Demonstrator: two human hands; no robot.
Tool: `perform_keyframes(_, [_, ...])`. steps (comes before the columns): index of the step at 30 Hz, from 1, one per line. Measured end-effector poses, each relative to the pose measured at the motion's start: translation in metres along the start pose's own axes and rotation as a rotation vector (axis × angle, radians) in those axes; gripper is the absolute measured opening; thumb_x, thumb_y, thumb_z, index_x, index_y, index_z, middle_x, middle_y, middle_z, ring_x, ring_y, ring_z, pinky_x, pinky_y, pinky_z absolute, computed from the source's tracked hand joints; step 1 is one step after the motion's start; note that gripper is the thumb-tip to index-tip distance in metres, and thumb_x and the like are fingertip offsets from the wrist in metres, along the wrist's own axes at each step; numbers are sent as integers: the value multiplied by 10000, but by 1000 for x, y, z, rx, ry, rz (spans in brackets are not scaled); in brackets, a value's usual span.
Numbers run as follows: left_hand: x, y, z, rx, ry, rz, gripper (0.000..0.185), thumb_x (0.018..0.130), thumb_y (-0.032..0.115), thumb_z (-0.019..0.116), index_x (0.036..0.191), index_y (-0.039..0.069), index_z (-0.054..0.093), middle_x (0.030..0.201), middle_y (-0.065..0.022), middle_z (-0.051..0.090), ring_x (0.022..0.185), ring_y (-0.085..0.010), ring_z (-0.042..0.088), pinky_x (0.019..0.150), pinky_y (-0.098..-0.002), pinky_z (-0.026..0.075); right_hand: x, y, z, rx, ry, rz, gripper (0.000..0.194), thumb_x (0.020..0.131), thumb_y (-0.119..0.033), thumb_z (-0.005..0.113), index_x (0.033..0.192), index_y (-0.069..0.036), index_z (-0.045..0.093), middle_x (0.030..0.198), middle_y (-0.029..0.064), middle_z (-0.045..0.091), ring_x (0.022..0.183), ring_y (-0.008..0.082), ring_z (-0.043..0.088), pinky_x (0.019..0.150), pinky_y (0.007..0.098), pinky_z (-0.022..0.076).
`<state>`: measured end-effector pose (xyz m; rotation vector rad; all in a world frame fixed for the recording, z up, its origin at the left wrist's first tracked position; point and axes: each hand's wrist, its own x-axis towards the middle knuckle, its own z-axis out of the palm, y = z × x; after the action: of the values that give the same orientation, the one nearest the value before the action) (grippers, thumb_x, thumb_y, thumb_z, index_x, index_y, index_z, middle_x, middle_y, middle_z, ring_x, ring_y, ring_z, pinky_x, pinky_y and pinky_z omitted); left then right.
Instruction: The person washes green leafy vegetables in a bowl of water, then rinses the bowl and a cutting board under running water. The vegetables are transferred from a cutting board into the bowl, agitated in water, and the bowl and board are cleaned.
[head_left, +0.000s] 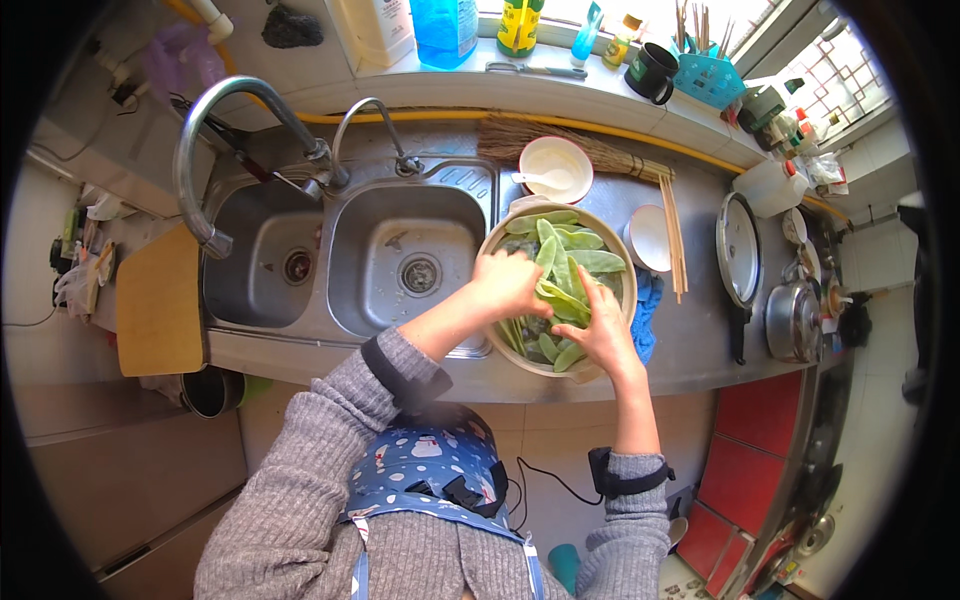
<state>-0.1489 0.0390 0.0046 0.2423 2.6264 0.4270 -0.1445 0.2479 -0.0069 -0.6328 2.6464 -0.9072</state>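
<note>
A round cream basin stands on the steel counter just right of the double sink, holding flat green bean pods that look wet. Both my hands are over the basin. My left hand reaches in from the left, its fingers curled on a small bunch of pods near the middle. On the bunch's right side, my right hand has thumb and fingers spread around the pods; whether it grips them is hidden. Behind the basin is a red-rimmed bowl with a white spoon.
Left of the basin lie the sink bowls under two curved faucets. Rightward are a white bowl, chopsticks, a blue cloth, a lid and a metal pot. A straw broom lies behind.
</note>
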Motion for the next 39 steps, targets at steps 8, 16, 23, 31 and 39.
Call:
perform_keyframes(8, [55, -2, 25, -109, 472, 210, 805, 747, 305, 765, 1406, 50, 379, 1419, -289, 301, 1314, -443, 319, 1077, -493, 324, 47, 13, 8, -260, 93, -36, 1140, 535, -489, 854, 1406, 15, 319, 1372, 303, 375, 1254, 441, 402, 1049, 482, 376])
perform_keyframes(16, [69, 6, 56, -40, 537, 59, 799, 746, 402, 700, 1391, 42, 396, 1415, -232, 316, 1265, -415, 339, 1060, -510, 285, 54, 32, 51, -446, 186, 119, 1032, 644, -356, 805, 1475, -110, 245, 1308, 245, 425, 1244, 394, 412, 1029, 463, 362])
perform_keyframes(23, [74, -7, 47, -372, 361, -48, 880, 730, 450, 704, 1436, 102, 309, 1404, -241, 320, 1244, -461, 399, 1024, -524, 354, 53, 33, 53, -345, 193, 192, 921, 700, -318, 775, 1463, -175, 280, 1270, 209, 463, 1232, 364, 441, 1047, 463, 344])
perform_keyframes(31, [61, -9, 12, -874, 313, 165, 846, 759, 318, 778, 1405, -3, 337, 1390, -211, 423, 1274, -269, 436, 1051, -355, 367, 35, 13, 25, -79, 306, 1, 492, 689, -104, 717, 1159, -120, 572, 1096, 108, 603, 1006, 324, 605, 852, 404, 508])
perform_keyframes(39, [34, -6, 19, -196, 214, 108, 839, 797, 582, 624, 1430, 101, 357, 1466, -286, 284, 1381, -404, 249, 1121, -473, 240, 3, 5, 4, -238, 65, 65, 1140, 581, -477, 846, 1467, -71, 255, 1357, 256, 375, 1228, 406, 438, 1039, 461, 385])
